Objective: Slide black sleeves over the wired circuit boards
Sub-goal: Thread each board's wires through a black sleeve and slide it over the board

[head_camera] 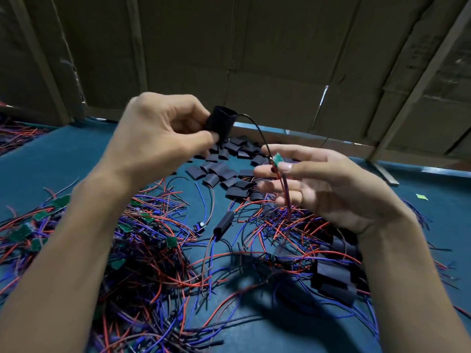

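My left hand [163,131] pinches a black sleeve [221,123] between thumb and fingers, raised above the table. A thin black wire [257,128] runs out of the sleeve's top end and curves down to a small green circuit board [277,158]. My right hand [318,184] pinches that board between thumb and index finger, its red and blue wires hanging down past the palm. The sleeve sits on the wire, apart from the board.
Several loose black sleeves [224,169] lie on the teal table [51,164] behind my hands. Tangled red and blue wires with green boards [142,240] cover the near left. Sleeved boards [334,278] lie at the right, one [223,222] in the middle. Cardboard walls [254,52] stand behind.
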A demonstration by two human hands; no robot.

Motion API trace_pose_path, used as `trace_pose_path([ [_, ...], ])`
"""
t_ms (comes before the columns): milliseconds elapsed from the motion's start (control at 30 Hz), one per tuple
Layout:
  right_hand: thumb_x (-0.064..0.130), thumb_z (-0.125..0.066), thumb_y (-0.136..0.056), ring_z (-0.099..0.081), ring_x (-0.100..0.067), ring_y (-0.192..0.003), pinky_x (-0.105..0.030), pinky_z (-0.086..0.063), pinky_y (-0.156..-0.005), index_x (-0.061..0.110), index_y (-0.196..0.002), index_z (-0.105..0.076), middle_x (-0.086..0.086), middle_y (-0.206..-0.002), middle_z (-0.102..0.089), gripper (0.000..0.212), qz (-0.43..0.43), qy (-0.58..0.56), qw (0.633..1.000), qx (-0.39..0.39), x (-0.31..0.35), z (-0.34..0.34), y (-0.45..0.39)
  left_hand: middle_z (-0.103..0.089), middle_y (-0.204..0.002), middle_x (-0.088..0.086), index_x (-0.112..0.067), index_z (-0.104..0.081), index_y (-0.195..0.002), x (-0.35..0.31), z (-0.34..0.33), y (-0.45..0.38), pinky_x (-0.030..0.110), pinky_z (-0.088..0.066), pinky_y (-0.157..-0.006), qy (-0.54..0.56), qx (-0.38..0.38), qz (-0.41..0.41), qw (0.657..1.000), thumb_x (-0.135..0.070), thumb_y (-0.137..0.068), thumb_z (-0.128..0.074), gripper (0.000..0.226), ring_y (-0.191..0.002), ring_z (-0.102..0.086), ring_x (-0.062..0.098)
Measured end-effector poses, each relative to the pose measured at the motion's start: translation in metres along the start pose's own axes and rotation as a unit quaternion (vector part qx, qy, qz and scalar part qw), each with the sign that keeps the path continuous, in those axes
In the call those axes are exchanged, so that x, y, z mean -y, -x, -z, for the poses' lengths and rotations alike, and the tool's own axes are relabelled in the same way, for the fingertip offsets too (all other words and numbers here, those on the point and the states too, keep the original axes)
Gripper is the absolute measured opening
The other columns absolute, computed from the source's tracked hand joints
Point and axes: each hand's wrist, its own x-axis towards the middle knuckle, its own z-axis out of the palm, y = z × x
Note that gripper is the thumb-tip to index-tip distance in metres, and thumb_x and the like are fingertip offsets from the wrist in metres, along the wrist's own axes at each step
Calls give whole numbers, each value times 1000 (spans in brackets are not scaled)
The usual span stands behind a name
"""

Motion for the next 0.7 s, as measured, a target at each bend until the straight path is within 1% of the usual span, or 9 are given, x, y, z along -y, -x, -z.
trace_pose_path([
  [67, -1, -64, -83, -75, -34, -94, -30, -60, -62, -1, -129, -58, -26, -112, -72, 46, -3, 12, 1000, 4, -1, 3, 1, -75, -72, -2, -14, -76, -86, 4, 6, -1, 24, -59, -64, -15, -19, 6, 1000, -7, -81, -79, 10, -63, -73, 10],
  [167, -5, -65, -80, -76, -28, -87, -26, -56, -56, -1, -114, -68, -20, -101, -75, 34, 15, 29, 999, -18, -1, 5, 0, -75, -73, -1, -15, -76, -87, 7, 12, -1, 31, -62, -68, -27, -32, 16, 999, -7, -81, -79, 11, -66, -74, 14],
  [267, 2, -75, -73, -75, -27, -79, -27, -57, -57, 3, -98, -77, -17, -90, -74, 25, 32, 41, 998, -31, -2, 1, 0, -75, -76, -3, -20, -76, -89, 8, 15, 0, 36, -61, -71, -48, -10, 20, 999, -10, -80, -80, 14, -70, -74, 15],
  [333, 7, -76, -73, -75, -27, -77, -30, -59, -58, 7, -93, -79, -15, -84, -72, 20, 32, 46, 998, -35, -1, -3, -1, -75, -78, -4, -23, -75, -91, 7, 14, 1, 35, -60, -71, -53, 15, 28, 998, -15, -78, -83, 17, -70, -72, 14],
  [433, 10, -75, -75, -75, -26, -73, -31, -61, -57, 9, -93, -80, -13, -81, -72, 18, 28, 50, 998, -32, -2, -8, -2, -74, -80, -6, -25, -71, -94, 5, 10, 1, 34, -59, -72, -70, 73, 36, 994, -31, -71, -76, 25, -72, -70, 11],
  [500, 9, -74, -75, -75, -24, -71, -29, -61, -56, 5, -96, -77, -14, -80, -72, 21, 26, 52, 998, -29, -4, -11, -3, -73, -84, -8, -29, -68, -100, 4, 6, 2, 34, -57, -78, -81, 108, 31, 990, -35, -70, -72, 32, -77, -70, 9],
  [567, 8, -75, -75, -75, -24, -70, -29, -61, -55, 2, -98, -73, -14, -79, -72, 24, 26, 55, 998, -25, -5, -12, -5, -72, -90, -9, -34, -63, -109, 4, 4, 2, 29, -57, -80, -72, 131, 25, 988, -39, -71, -69, 38, -81, -69, 6],
  [633, 7, -75, -74, -75, -24, -70, -31, -61, -56, 2, -100, -72, -14, -79, -72, 26, 28, 56, 998, -22, -6, -13, -5, -72, -93, -10, -34, -61, -111, 6, 2, 2, 30, -56, -83, -72, 142, 25, 987, -37, -73, -66, 38, -86, -69, 6],
  [700, 6, -74, -74, -73, -23, -67, -32, -61, -57, 3, -102, -71, -13, -77, -71, 28, 28, 54, 998, -23, -6, -12, -6, -72, -92, -9, -31, -59, -104, 7, 0, 2, 37, -56, -85, -70, 131, 25, 989, -29, -75, -61, 29, -89, -69, 9],
])
